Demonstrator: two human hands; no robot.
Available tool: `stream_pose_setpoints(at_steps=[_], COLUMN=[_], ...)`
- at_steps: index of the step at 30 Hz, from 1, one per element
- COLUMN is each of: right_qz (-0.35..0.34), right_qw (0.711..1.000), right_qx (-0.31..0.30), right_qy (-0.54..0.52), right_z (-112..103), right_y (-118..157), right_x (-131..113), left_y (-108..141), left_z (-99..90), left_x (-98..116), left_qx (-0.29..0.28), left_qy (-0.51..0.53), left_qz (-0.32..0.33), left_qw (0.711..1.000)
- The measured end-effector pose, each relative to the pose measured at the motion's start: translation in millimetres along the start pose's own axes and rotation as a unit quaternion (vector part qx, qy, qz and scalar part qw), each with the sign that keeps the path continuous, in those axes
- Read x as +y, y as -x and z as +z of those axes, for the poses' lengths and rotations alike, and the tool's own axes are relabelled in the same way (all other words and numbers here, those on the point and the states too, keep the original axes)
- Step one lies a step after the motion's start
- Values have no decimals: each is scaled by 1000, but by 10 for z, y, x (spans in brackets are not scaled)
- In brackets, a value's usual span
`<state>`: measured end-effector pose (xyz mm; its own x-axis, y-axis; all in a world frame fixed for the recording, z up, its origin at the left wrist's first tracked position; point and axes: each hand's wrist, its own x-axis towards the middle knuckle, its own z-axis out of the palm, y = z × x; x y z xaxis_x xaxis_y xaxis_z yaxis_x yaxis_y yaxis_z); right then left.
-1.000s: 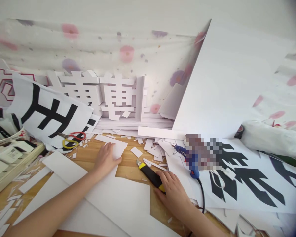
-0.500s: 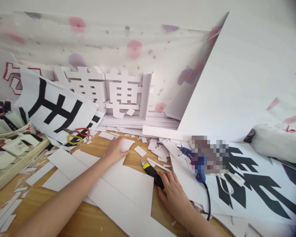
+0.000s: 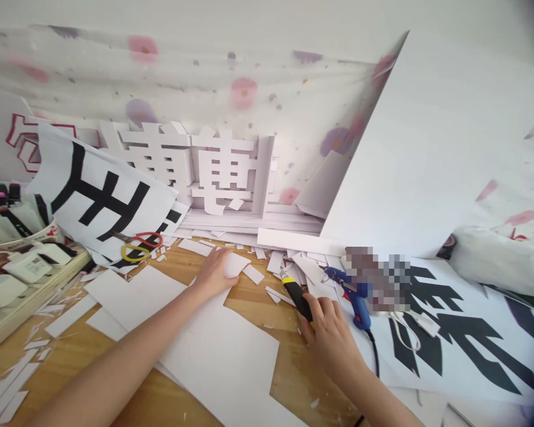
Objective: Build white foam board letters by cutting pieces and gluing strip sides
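A plain wall and a plastic curtain [image 3: 196,71] printed with pink and purple flowers stand behind a wooden table [image 3: 249,302] strewn with white offcuts [image 3: 276,261]. Against the curtain lean white cut-out characters [image 3: 225,166], and to their right a large white board [image 3: 404,148] slants upward. On the table, a white sheet [image 3: 231,350] lies in front of the person, partly over other white pieces. The left hand [image 3: 213,273] rests on the far end of this sheet, its thumb spread away from the fingers; whether it pinches the edge I cannot tell, since the fingertips are hard to make out. A small white rectangle [image 3: 253,274] lies just beside that thumb. The right hand [image 3: 333,329] is wrapped around the black and yellow handle of a utility knife [image 3: 296,296], whose blade end points away from the person, near the offcuts and to the right of the sheet. Beyond the right hand, a blue glue gun [image 3: 360,311] lies next to a pixelated patch, and farther right is a paper [image 3: 471,350] with bold black strokes. On the left, scissors [image 3: 136,245] with red and yellow handles lie by another printed paper [image 3: 109,201], near a power strip [image 3: 71,270] crowded with white plugs [image 3: 31,267].
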<state>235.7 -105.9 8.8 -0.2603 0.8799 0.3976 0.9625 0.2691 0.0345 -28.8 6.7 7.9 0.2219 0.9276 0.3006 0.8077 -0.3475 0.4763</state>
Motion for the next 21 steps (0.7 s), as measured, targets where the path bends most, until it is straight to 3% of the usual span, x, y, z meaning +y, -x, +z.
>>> stream_pose_setpoints(at_steps=[7, 12, 15, 18, 21], right_qz=[37, 36, 31, -33, -160], right_qw=[997, 997, 999, 997, 968], right_qx=[-4, -13, 15, -6, -104], right_qy=[60, 65, 31, -73, -160], right_z=[109, 117, 19, -120, -178], right_y=[-17, -28, -20, 83, 283], right_x=[100, 125, 74, -101, -362], left_y=[-129, -143, -102, -35, 65], left_z=[192, 356, 360, 246, 21], left_x=[221, 220, 160, 38, -132], left_qx=[-48, -58, -42, -18, 16], left_qy=[26, 39, 49, 58, 62], left_qz=[43, 51, 33, 14, -13], left_qw=[998, 996, 997, 998, 998])
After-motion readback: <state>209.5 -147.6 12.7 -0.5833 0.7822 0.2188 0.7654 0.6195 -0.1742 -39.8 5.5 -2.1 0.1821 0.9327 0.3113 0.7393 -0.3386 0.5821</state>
